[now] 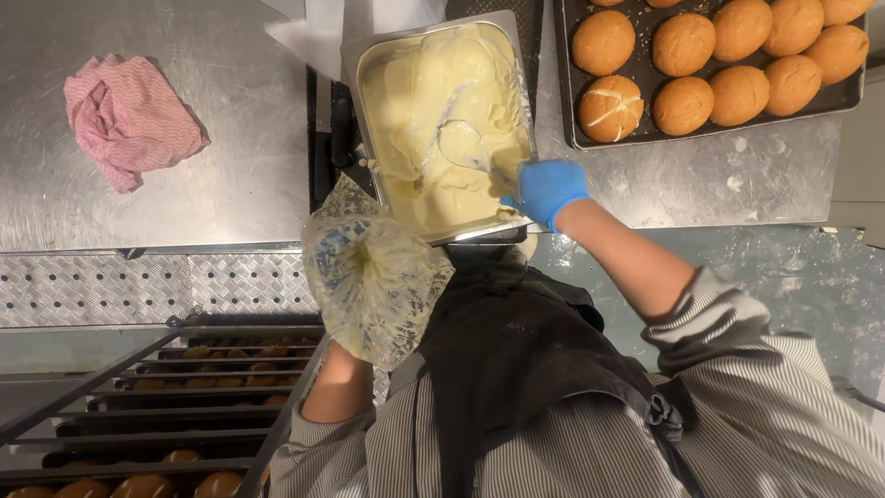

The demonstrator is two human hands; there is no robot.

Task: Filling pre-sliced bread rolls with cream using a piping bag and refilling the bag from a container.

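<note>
Head view: hands hold piping bag (373,277) and spoon (470,148) in cream.

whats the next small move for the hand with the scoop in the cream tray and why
Probably lift the loaded spoon out of the metal tray and carry it across to the open piping bag. The right hand, in a blue glove, has the spoon buried in the pale cream, while the left hand, wrapped inside the bag, holds its mouth open beside the tray's near edge.

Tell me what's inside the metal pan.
The metal pan holds pale yellow cream and a spoon held by the gloved right hand. The pan's bottom is covered.
</note>
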